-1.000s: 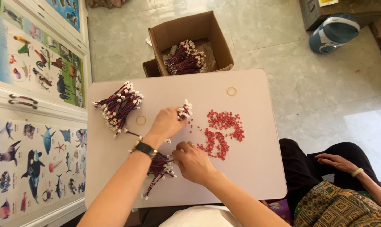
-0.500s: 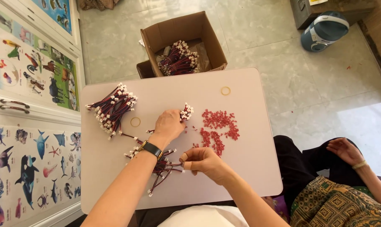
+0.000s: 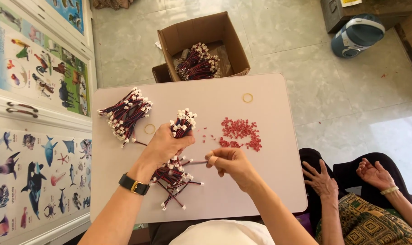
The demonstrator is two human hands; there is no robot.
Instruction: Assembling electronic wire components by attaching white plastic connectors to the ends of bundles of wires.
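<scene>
Left hand (image 3: 165, 146) fisted round upright wire bundle (image 3: 182, 123), unchanged since second ago. Right hand (image 3: 228, 163) now withdrawn from red caps (image 3: 240, 134), pinching single wire (image 3: 194, 162) just right of left hand. Loose wires (image 3: 174, 181) below left wrist.

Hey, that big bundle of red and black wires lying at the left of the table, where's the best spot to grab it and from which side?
Grip the wire bundle around its dark middle, where the strands run packed together, rather than at either end, where the white plugs fan out loosely. It lies flat and slanted, so coming down from above, fingers across the strands, probably works best. The left hand is nearest.
</scene>
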